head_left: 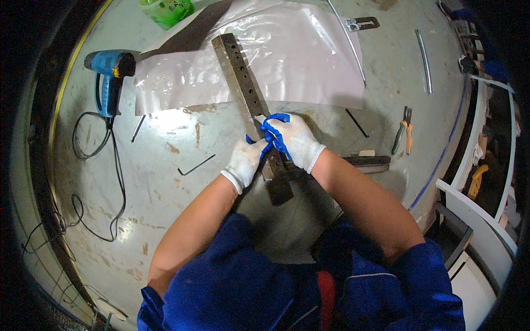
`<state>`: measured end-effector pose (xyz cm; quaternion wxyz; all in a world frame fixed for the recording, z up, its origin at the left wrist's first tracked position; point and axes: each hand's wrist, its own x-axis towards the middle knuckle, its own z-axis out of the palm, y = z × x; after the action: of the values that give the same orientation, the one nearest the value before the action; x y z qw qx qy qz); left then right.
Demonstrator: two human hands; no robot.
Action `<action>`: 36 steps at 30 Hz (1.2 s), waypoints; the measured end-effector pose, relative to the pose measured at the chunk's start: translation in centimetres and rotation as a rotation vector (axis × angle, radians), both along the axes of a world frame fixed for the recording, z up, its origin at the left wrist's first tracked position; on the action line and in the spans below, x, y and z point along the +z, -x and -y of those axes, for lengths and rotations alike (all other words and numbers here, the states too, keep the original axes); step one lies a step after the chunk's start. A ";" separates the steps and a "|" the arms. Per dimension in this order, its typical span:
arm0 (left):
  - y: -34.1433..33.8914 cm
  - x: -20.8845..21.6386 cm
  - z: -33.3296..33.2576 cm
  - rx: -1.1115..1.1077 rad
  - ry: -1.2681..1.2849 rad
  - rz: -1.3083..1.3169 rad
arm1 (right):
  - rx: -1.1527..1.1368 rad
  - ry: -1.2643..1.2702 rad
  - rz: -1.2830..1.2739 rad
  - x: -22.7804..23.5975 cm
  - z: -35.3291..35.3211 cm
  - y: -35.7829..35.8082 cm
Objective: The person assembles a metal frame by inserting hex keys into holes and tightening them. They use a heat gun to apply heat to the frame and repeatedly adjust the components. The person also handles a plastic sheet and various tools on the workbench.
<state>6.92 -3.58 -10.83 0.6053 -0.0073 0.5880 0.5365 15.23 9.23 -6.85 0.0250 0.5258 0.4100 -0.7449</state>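
A long, dark metal bar point(243, 77) with a row of holes along it lies slanted in front of me. Both hands wear white gloves with blue-coated fingers and meet over its nearer half. My right hand point(292, 138) is closed, fingertips pinched together; a small pale tip shows beside them, too little to name. Against it, from the left, rests my left hand point(245, 157), fingers curled in and thumb bent above the bar. What lies between the two sets of fingers is hidden. Under my right forearm, another dark metal piece point(370, 163) sticks out to the right.
Beyond the bar lies a clear plastic sheet point(298, 55). A blue heat gun point(110, 83) with a looping black cord lies left. Around are a hex key point(196, 165), pliers point(406, 132), a metal rod point(424, 60) and a green container point(167, 11). White-framed shelving point(469, 132) stands right.
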 end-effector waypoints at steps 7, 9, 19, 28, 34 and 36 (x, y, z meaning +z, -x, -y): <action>0.3 1.4 -0.5 0.047 0.023 0.028 | -0.009 -0.045 -0.044 0.5 0.1 0.5; 0.5 2.6 -0.6 0.006 0.081 -0.001 | 0.064 -0.210 -0.006 -0.1 -0.4 0.0; 6.7 7.3 8.1 -0.835 0.359 -1.479 | 0.506 -0.834 0.399 0.0 -3.5 -6.2; 8.0 3.8 9.8 -1.116 0.516 -1.621 | 0.756 -1.271 0.651 1.5 -4.6 -7.0; 9.6 4.7 9.2 -1.164 0.511 -1.539 | 0.734 -1.349 0.604 1.8 -3.2 -6.2; 9.7 5.9 9.0 -1.146 0.499 -1.500 | 0.689 -1.463 0.527 1.2 -2.4 -6.6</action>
<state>-2.75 -12.63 -4.91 0.2241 0.4952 0.8317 -0.1137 21.87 11.63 -5.64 -0.0011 0.4117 0.9062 -0.0963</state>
